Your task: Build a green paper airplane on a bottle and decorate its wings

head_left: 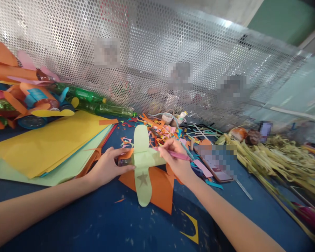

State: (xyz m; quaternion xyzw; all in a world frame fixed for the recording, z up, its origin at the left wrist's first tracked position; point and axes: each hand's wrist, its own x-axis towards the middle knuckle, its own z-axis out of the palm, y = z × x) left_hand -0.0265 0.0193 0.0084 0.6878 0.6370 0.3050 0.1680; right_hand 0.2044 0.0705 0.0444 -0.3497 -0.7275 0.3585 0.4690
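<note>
A toy plane (141, 157) of pale green paper around a small bottle lies in front of me, with a dark star on its nearer wing. My left hand (109, 164) grips its bottle end, where an orange paper strip shows. In my right hand (175, 157) is a pink pen (180, 155), its tip at the plane's green paper body. Part of the body is hidden behind the right fingers. Under the plane, a sheet of orange paper (161, 190) rests on the blue table (94, 220).
Coloured paper sheets (55, 143) lie at left, below finished paper-and-bottle planes (28, 94) and green bottles (94, 99). Paper scraps (157, 131) cover the back middle. A phone (215, 166) and dried husks (275, 157) are at right. A perforated metal screen (147, 52) stands behind.
</note>
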